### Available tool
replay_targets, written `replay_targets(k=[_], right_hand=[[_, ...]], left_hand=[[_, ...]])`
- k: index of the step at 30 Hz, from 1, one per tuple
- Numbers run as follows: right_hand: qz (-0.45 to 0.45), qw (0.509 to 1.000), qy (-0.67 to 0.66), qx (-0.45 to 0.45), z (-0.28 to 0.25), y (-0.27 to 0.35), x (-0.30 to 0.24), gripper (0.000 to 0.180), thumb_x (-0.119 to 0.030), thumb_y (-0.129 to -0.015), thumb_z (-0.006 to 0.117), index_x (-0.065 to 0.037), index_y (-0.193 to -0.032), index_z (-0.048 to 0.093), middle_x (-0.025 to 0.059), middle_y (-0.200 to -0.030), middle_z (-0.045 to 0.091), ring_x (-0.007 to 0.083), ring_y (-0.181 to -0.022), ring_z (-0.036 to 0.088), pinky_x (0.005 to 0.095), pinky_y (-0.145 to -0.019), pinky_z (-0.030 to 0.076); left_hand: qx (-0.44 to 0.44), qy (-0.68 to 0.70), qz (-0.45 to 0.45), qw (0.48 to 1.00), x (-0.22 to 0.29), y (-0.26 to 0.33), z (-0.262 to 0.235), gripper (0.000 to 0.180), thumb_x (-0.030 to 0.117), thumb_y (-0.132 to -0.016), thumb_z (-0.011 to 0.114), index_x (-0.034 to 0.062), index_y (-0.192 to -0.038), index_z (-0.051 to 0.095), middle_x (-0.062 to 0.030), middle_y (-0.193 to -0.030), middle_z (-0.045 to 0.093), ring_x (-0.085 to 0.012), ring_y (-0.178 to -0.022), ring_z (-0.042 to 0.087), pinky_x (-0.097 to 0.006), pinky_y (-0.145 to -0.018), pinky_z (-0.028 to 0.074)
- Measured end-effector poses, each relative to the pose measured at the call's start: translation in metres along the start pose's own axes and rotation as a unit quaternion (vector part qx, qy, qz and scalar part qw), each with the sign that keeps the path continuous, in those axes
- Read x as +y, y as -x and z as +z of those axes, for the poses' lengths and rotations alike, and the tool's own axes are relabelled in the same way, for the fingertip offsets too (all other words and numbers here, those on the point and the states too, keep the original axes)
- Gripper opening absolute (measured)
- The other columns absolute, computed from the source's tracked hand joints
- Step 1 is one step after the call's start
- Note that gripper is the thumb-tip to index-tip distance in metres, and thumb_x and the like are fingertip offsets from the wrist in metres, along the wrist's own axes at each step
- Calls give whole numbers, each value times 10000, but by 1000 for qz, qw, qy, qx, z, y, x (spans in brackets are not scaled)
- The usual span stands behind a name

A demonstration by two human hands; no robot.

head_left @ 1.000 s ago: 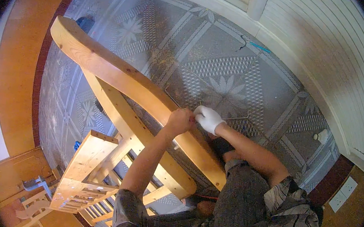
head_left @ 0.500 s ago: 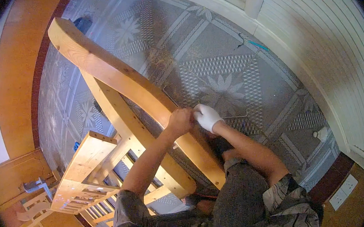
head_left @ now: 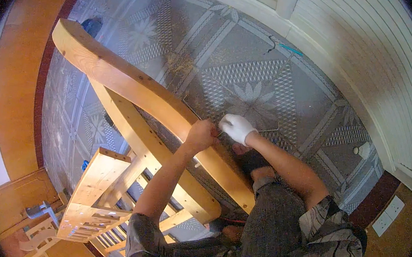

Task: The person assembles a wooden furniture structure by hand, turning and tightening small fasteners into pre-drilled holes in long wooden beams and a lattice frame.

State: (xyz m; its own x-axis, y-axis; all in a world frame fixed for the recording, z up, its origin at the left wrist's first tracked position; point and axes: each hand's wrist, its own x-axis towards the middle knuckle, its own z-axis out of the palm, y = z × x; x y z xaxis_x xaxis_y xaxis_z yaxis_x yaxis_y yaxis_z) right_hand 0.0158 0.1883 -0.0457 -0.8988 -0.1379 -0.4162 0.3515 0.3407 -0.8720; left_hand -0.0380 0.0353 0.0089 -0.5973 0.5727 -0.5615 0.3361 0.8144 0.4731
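Note:
My bare left hand (head_left: pixel 201 136) is closed at the far edge of a long, curved wooden beam (head_left: pixel 135 82); what its fingers pinch is hidden. Just right of it, my right hand (head_left: pixel 236 128) wears a white glove, its fingertips drawn together close to the left fingers. Whatever the right hand pinches is too small to make out. A thin dark rod (head_left: pixel 191 108) shows along the beam's far side, beside the left hand. A thin, pale bent rod (head_left: pixel 271 130) appears beyond the right wrist. A small light peg (head_left: pixel 197 163) juts from the beam's near side.
Slatted wooden frame (head_left: pixel 149 142) pieces and an upright panel (head_left: pixel 91 176) stand to the left. Sawdust (head_left: pixel 181 65) lies on the patterned tile floor beyond the beam. A teal strip (head_left: pixel 290 50) lies near the white ribbed panel (head_left: pixel 369 60). A power strip (head_left: pixel 388 216) sits far right.
My right hand has shifted slightly away from the left, leaving a small gap between them. The left hand stays at the beam's edge.

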Motion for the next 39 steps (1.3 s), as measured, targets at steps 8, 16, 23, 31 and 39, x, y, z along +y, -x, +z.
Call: replay_targets(k=[8,16,23,31,39], right_hand=[[-23,1000,-5,10,1,4,-7,234,-233,-782,496,-48,-906,569,172,-886,597,336,-849,562,395,-733,429],[-17,999,36,-18,-3,1,-3,213,-216,-771,501,-57,-891,576,165,-884,602,333,-840,566,396,-734,433],[-55,998,-7,14,1,5,-4,206,-204,-775,485,-62,-897,572,167,-868,601,346,-827,565,409,-724,432],[-35,999,35,-7,3,3,-5,221,-225,-783,484,-57,-901,566,167,-869,598,345,-836,561,410,-728,427],[-2,999,36,10,-3,5,-12,226,-243,-775,497,-72,-885,594,163,-878,601,339,-846,560,403,-734,430]], left_hand=[[10,-85,81,993,-10,-1,7,199,170,-574,695,32,-703,631,-159,-716,599,-322,-720,578,-408,-662,457],[10,-40,0,999,4,5,1,158,113,-575,685,29,-697,626,-152,-746,608,-322,-735,583,-408,-671,459],[-13,-64,118,991,-15,-3,5,252,220,-638,661,42,-807,601,-171,-740,594,-368,-724,562,-443,-650,451],[12,-47,87,995,-9,-3,3,231,202,-599,688,13,-692,594,-174,-640,568,-366,-632,552,-440,-588,447],[-51,-74,76,993,-13,-3,1,147,110,-588,664,31,-698,606,-171,-740,583,-337,-732,564,-411,-667,452]])
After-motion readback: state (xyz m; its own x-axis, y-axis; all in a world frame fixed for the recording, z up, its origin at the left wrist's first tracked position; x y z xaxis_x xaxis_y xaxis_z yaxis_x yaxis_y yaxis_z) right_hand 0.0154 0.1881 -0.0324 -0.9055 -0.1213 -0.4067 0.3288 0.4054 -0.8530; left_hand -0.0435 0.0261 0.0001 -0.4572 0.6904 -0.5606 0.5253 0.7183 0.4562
